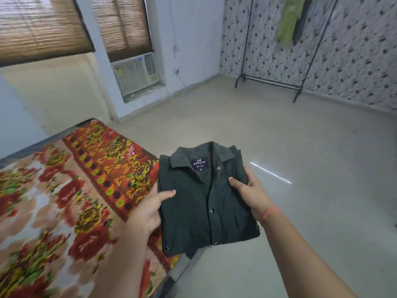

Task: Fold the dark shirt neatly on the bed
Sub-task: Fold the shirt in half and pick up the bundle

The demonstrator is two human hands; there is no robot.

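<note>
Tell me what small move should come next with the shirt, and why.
Probably move the dark shirt leftward and lay it flat on the bed. It looks folded, collar up, yet the left hand and the right hand grip its sides, holding it over the bed's edge and the floor.

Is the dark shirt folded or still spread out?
Folded: the dark shirt is a compact rectangle, collar on top, held between the left hand and right hand.

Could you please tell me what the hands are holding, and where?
The folded dark shirt, left hand and right hand each gripping its nearer side edge.
</note>
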